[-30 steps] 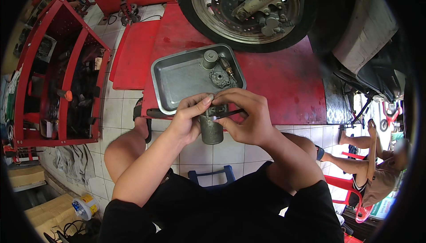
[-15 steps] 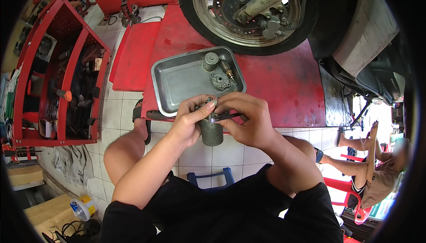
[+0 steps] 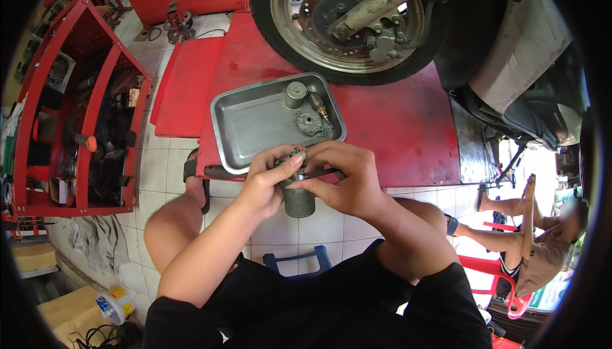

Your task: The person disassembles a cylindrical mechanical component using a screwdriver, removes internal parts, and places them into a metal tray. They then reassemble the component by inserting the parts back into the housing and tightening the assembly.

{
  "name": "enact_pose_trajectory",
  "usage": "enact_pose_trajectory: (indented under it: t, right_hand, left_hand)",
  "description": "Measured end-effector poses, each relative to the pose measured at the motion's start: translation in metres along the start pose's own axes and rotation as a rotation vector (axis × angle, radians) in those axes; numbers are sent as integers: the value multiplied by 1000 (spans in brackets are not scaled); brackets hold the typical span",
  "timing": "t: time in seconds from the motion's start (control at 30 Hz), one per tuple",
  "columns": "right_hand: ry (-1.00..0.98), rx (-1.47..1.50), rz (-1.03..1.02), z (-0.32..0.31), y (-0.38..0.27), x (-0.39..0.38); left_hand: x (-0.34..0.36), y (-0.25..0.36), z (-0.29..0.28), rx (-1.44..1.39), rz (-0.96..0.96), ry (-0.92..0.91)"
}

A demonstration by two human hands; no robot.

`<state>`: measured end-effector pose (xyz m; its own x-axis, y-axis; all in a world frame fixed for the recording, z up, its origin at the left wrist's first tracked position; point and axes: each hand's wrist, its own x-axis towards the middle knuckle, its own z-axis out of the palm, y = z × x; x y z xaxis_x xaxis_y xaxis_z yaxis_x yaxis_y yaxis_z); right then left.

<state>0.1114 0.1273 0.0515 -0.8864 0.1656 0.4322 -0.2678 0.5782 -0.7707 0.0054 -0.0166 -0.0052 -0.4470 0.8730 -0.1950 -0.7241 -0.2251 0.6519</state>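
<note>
My left hand (image 3: 264,182) is closed around the upper part of a grey cylindrical motor (image 3: 299,205), held just in front of the tray's near edge. A small metal stub shows at the motor's top, beside my left thumb. My right hand (image 3: 347,177) is closed on a slim dark tool (image 3: 320,173), whose shiny end meets the motor near the left fingertips. The fingers hide the exact contact. Beyond both hands, a metal tray (image 3: 239,135) holds a metal cup (image 3: 295,94), an armature with a copper-coloured band (image 3: 318,105) and a round cast cover (image 3: 309,123).
The tray sits on a red platform (image 3: 395,132) beneath a motorcycle wheel (image 3: 347,62). A dark handle (image 3: 218,172) lies by the tray's near left corner. At left stands a red tool rack (image 3: 83,126). A blue stool (image 3: 296,261) is below me; a person (image 3: 548,253) sits at right.
The view has shifted slightly, so the surroundings appear lower and further left. The right fingers have moved closer in around the tool's shiny end; both hands keep their hold.
</note>
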Motion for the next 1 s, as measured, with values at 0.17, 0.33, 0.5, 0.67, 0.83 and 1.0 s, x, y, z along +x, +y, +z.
enact_pose_trajectory:
  t: [0.17, 0.33, 0.5, 0.67, 0.83, 1.0]
  right_hand:
    - [23, -19, -29, -2, 3, -2]
    - [127, 213, 14, -11, -4, -2]
    - [239, 378, 38, -18, 3, -7]
    - [35, 90, -227, -20, -17, 0]
    - [-8, -49, -324, -12, -18, -7]
    - [24, -76, -411, -9, -13, -6]
  left_hand:
    - [2, 2, 2, -45, -4, -41]
    - [0, 6, 2, -225, -70, -124]
    - [-1, 7, 0, -307, -74, -356]
    - [-3, 7, -2, -268, -34, -442]
    - [-4, 5, 2, -210, -23, -403]
    - [-5, 9, 3, -209, -86, -413]
